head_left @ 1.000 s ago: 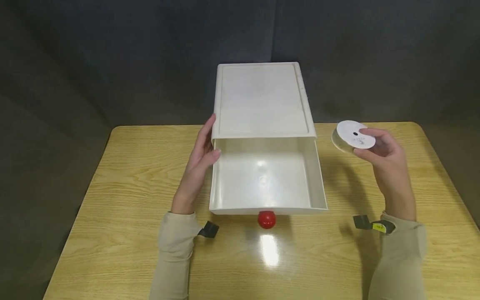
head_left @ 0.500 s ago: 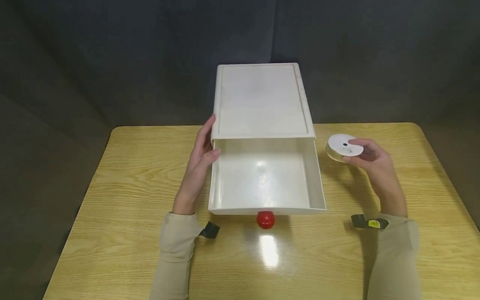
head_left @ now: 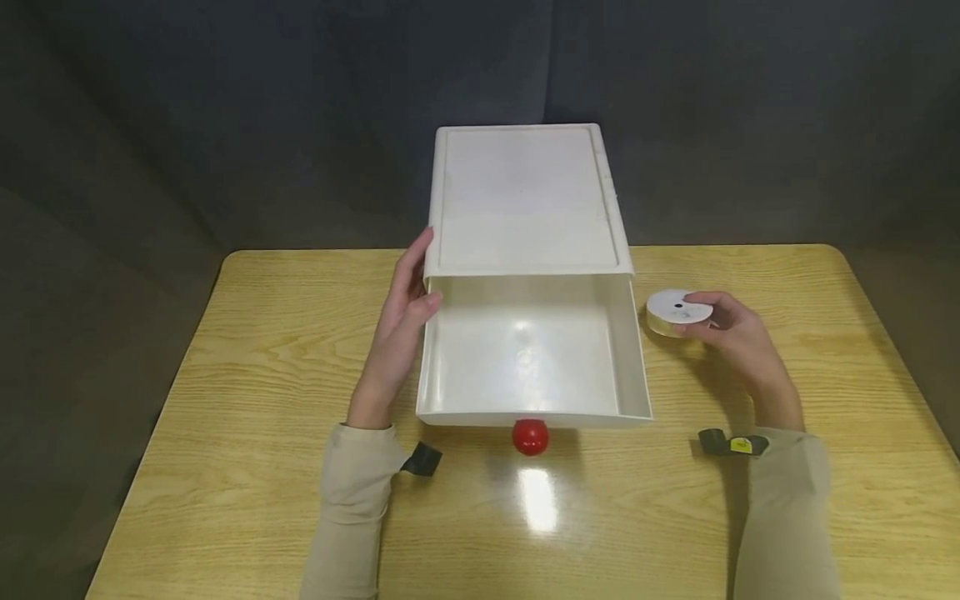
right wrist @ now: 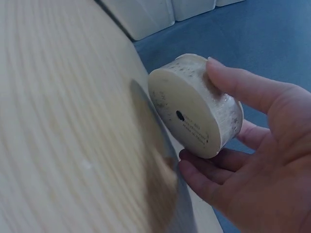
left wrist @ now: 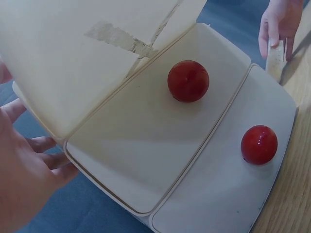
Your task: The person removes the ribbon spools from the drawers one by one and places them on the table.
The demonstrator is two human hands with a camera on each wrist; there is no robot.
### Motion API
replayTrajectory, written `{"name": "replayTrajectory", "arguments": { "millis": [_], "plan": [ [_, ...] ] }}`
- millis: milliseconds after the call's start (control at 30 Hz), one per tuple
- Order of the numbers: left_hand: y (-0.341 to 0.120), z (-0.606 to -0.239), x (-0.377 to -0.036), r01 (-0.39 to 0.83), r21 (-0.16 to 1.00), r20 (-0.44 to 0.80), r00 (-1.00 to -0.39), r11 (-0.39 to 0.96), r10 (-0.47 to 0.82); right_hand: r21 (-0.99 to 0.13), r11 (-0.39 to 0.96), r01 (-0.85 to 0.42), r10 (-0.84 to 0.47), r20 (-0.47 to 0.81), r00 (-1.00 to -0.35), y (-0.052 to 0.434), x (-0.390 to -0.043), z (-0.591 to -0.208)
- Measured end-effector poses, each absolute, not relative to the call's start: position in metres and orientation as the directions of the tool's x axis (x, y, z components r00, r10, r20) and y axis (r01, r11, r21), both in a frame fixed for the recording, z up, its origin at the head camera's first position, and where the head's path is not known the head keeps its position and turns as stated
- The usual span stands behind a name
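Right hand [head_left: 738, 337] pinches the ribbon spool [head_left: 678, 311] just above the wooden table [head_left: 247, 350] — right of the drawer box [head_left: 525, 200], dark backdrop behind.

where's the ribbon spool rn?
Head view: the ribbon spool is in the right hand, low over the table, just right of the open drawer. The right wrist view suggests it isn't down yet.

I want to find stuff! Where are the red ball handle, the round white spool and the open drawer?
red knob [head_left: 531, 437], head view, its round front.
spool [head_left: 678, 307], head view, its flat top.
drawer [head_left: 633, 367], head view, its right wall.
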State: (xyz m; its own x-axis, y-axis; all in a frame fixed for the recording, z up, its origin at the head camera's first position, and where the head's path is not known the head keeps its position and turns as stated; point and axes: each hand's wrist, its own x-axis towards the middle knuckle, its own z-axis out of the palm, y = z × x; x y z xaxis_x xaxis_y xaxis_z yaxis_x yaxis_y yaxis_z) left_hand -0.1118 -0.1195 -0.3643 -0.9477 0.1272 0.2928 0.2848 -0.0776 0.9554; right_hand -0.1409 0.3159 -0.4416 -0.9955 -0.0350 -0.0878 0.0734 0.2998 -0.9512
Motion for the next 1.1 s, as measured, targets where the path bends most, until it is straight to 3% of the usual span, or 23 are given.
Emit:
{"name": "replayTrajectory", "arguments": {
  "millis": [133,700,1100],
  "plan": [
    [-0.118,-0.364,-0.112,0.287,0.956,0.293,-0.949,-0.066,0.117,-0.898,0.434,0.076,-0.037,-0.102,-0.994,0.316,-0.142,-0.444],
    [-0.116,-0.365,-0.115,0.321,0.945,0.326,-0.942,-0.060,0.079,-0.850,0.522,0.075,-0.102,-0.149,-0.984,0.313,-0.149,-0.448],
    [-0.132,-0.366,-0.112,0.199,0.961,0.241,-0.942,-0.191,0.234,-0.846,0.531,0.042,-0.134,-0.133,-0.982,0.311,-0.150,-0.451]
  ]
}}
